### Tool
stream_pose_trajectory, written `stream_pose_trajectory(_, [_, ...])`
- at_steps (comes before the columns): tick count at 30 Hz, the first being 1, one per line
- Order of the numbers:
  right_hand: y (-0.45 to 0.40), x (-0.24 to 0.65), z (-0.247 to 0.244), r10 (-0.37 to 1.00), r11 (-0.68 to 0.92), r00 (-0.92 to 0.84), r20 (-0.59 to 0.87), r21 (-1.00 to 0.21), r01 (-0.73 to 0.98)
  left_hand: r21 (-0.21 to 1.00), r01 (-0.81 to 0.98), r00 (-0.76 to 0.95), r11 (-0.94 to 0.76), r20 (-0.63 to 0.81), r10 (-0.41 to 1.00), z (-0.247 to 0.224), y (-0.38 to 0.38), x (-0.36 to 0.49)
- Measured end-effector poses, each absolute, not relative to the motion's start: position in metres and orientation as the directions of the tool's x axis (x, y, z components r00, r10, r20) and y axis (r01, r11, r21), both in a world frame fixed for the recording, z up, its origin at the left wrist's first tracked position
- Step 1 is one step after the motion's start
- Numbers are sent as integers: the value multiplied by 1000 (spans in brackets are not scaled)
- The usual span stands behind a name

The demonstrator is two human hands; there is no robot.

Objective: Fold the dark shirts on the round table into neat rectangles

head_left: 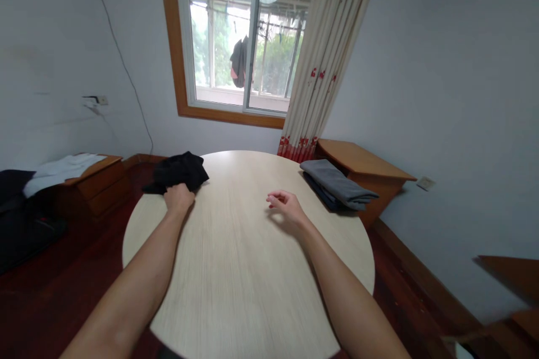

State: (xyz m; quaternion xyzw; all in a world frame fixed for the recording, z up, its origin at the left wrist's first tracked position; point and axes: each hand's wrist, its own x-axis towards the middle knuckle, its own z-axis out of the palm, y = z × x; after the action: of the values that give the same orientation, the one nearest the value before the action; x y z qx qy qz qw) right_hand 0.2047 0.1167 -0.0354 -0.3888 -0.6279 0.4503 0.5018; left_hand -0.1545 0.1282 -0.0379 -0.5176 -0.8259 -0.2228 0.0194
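Black cloth (183, 171): one bunched item, at the far left of your round table (248, 280); folds conceal its shape. Left hand (179, 198): yours, fingers curled closed on the cloth's near edge, fingertips partly hidden. Right hand (286, 206): yours, near the table's middle, fingers loosely bent, a narrow gap at the thumb, holding nothing. Folded gray cloth (337, 180): at the right edge, stacked on a folded dark cloth (322, 193), mostly covered. Wooden drawer unit (103, 184): left, drawers closed, contents hidden, white cloth (69, 168) on top. Dark items (25, 224): cut off at left, indistinct.
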Motion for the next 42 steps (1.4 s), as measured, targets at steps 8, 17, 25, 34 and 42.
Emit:
stream_pose_trajectory(8, [119,208,-50,938,240,-275,210,-968,79,73,997,5,-31,331,944,-39,126,-119])
stream_pose_trajectory(17, [126,213,-59,939,251,-265,219,-964,92,475,840,100,-262,339,935,-36,124,-101])
stream_pose_trajectory(25, [133,215,-62,917,330,-306,257,-919,217,612,734,-648,295,501,574,-21,111,-160])
stream_pose_trajectory(34, [135,218,-62,906,374,-319,280,-880,291,187,965,-174,184,-65,983,-46,137,-111])
stream_pose_trajectory(42, [137,222,-58,908,381,-328,259,-837,393,131,991,-13,16,-23,1000,-46,162,-55])
